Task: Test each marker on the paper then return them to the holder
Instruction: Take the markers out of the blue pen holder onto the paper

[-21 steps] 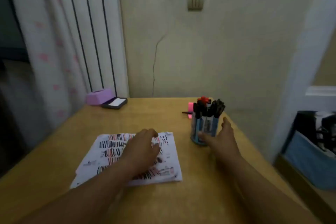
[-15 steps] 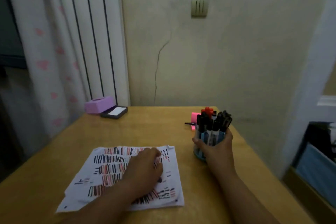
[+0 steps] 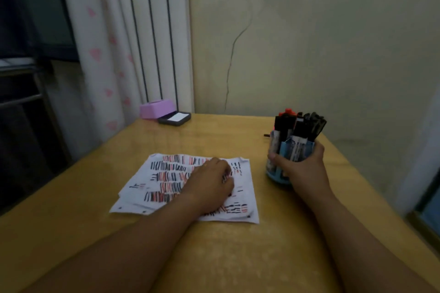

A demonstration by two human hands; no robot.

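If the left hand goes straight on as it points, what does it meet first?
The left hand would cross the paper and bare table, then likely meet the marker holder held by the right hand; depth unclear, it may pass left.

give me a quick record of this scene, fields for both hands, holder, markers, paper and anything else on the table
left hand: rests on the paper, fingers curled; cannot tell if it holds anything
right hand: grips the holder
holder: blue, upright on the table, right of the paper
markers: standing in the holder, mostly black caps, some red at the back
paper: white sheets covered in black and red strokes
table: yellow-brown top
far left corner: purple box, dark tray with a white inside beside it
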